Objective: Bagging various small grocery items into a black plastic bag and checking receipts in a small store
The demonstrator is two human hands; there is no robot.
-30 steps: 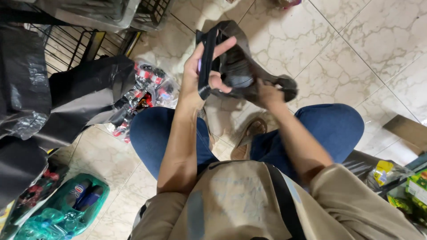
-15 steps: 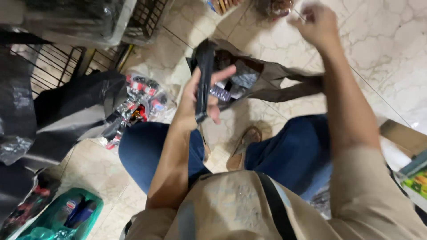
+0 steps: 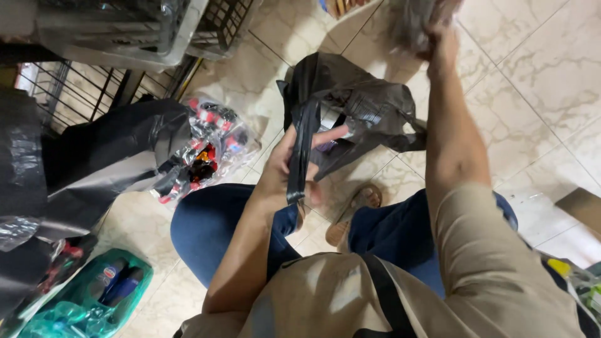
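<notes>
Currently left hand [image 3: 285, 169] clamped on handle of black plastic bag [image 3: 363, 103] hanging above tiled floor [image 3: 532, 81], right hand [image 3: 441, 40] closed on clear plastic packet [image 3: 419, 19] beyond it.

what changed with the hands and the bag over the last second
The right hand let go of the black plastic bag and reached up and away to a clear plastic packet on the floor, which it now grips. The left hand kept its hold on the bag's edge. The person stayed seated.
</notes>
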